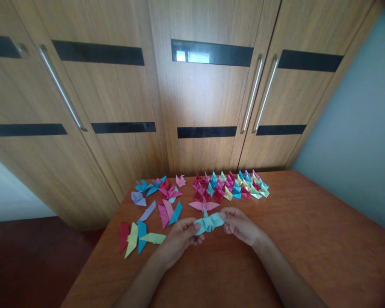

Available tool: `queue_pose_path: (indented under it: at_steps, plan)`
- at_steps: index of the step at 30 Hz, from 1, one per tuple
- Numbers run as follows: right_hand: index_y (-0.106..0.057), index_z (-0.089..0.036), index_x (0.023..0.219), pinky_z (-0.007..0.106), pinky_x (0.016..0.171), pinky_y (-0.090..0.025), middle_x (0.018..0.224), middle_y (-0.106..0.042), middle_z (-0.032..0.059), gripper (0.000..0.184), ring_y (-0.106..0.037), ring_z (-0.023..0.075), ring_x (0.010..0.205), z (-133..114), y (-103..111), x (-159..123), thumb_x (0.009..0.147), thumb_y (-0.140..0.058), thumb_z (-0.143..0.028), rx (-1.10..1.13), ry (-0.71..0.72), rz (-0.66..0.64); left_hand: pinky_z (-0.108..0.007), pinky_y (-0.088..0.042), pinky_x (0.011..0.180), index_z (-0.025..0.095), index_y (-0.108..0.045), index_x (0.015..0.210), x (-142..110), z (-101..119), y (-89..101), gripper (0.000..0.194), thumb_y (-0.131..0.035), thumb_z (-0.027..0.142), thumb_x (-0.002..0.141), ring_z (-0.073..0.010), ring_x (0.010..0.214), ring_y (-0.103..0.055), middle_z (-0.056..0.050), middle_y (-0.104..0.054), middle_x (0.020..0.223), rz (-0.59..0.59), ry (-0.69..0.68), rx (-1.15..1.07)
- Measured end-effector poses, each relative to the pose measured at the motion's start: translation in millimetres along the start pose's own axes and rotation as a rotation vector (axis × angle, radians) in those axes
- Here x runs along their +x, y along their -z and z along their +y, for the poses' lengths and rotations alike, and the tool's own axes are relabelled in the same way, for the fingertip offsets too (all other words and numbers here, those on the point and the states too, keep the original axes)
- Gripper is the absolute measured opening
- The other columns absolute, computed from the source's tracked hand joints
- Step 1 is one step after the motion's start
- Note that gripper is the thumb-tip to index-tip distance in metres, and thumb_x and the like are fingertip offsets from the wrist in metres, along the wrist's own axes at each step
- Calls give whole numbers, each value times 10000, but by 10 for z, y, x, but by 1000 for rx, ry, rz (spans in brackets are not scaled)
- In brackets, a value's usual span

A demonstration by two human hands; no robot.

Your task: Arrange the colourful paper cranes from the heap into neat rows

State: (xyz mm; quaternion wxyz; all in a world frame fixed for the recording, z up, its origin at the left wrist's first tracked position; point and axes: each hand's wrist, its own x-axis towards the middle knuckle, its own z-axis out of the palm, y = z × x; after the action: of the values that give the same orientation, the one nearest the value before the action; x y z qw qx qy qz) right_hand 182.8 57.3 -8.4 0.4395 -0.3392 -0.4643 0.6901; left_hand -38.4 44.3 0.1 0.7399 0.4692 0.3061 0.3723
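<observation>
A mint-green origami crane (208, 223) is held above the table between my two hands, its wings spread sideways. My left hand (183, 235) pinches the left wing between thumb and fingers. The right wing tip is gripped by my right hand (239, 223). Just beyond it, a pink paper crane (204, 205) lies with its wings out flat. Farther back stand several rows of small folded cranes (229, 186) in red, pink, blue, green and yellow. Near my left hand lies a light green folded paper strip (154, 238).
On the left of the brown table (295, 248) are a red folded piece (123, 236), a yellow one (132, 240) and several more in blue, pink and lilac. A small pink crane (180, 181) stands at the back. Wooden cupboard doors (205, 94) rise behind the table.
</observation>
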Motion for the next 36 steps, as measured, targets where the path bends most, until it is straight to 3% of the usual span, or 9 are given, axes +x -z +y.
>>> queue_pose_path:
  at_steps: [9,15,17,23,27,32,36]
  plan:
    - [-566,-150,706,186,451,-319,519,-516,-45,361,-445,58,454,-24,100,19,751,-648,-500,-217,45,122,-189,-338,533,140,-569,744,7,13,21,273,-634,399,801,-90,585,-524,-25,-624,659,81,-2,65]
    - [-543,-178,694,231,516,-366,571,-510,-26,391,-467,105,530,-123,168,10,780,-569,-558,-466,235,390,-191,-330,512,149,-561,737,62,-31,28,325,-638,463,758,-97,566,-525,-18,-633,659,189,13,142]
    - [-532,-187,681,245,542,-387,587,-511,-17,391,-480,120,557,-150,94,-34,798,-541,-560,-530,300,423,-190,-316,492,149,-552,724,79,-50,36,341,-637,478,746,-96,543,-520,-21,-636,647,226,16,180]
    - [-592,-201,730,243,576,-384,659,-573,2,274,-511,137,609,-21,-340,-230,849,-515,-436,-912,340,270,-191,-309,474,147,-561,722,95,-118,11,342,-582,484,776,-100,535,-524,-26,-646,646,194,-44,296]
    - [-576,-210,683,244,558,-360,616,-564,-2,253,-499,137,564,104,-452,-282,863,-481,-360,-1100,343,332,-202,-332,493,148,-582,712,97,-138,-28,350,-577,493,772,-109,540,-522,-25,-641,636,145,-56,361]
    - [-592,-211,700,243,555,-361,616,-588,13,279,-515,140,551,81,-300,-309,873,-446,-373,-1191,339,468,-211,-357,522,154,-584,704,95,-134,-54,322,-563,466,782,-116,549,-527,-23,-634,625,135,-51,371]
    - [-613,-216,763,245,573,-349,687,-637,24,280,-570,155,612,-44,-73,-336,880,-426,-388,-1416,223,624,-212,-362,528,155,-595,722,87,-135,-60,317,-535,456,804,-118,559,-529,-23,-627,627,122,-68,379]
